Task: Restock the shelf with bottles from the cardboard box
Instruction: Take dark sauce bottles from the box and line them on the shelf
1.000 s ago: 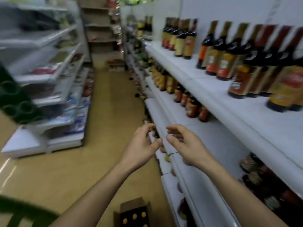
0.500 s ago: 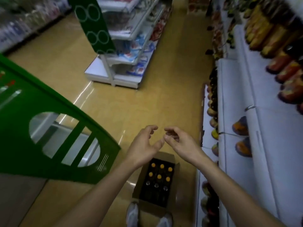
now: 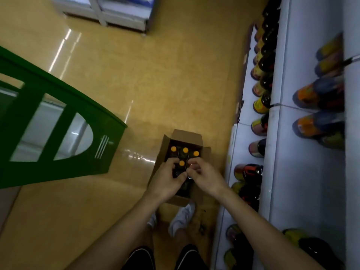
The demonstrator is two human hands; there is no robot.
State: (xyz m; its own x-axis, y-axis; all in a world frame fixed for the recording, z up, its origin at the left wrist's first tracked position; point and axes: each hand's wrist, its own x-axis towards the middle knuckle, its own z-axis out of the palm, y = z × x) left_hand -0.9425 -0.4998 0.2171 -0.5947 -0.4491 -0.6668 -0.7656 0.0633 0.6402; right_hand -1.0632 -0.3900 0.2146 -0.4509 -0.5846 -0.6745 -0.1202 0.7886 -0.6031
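An open cardboard box [image 3: 187, 135] stands on the floor by my feet, holding dark bottles [image 3: 185, 150], several with orange caps. My left hand [image 3: 167, 182] reaches into the near half of the box, fingers and thumb curled round the neck of a dark-capped bottle. My right hand [image 3: 206, 177] is beside it, touching thumb to thumb, and pinches the top of a neighbouring bottle. The near bottles are hidden under both hands. The white shelf unit [image 3: 282, 152] runs along the right.
Rows of bottles [image 3: 315, 94] with orange and yellow labels stand on the shelf tiers. A green display stand [image 3: 58, 123] juts in from the left. My white shoes [image 3: 182, 217] are just behind the box. Another shelf base [image 3: 116, 14] lies across the tan floor.
My view has tipped from the shelves down to the floor. Both hands have dropped from mid-air into the box and their fingers have curled round bottle tops.
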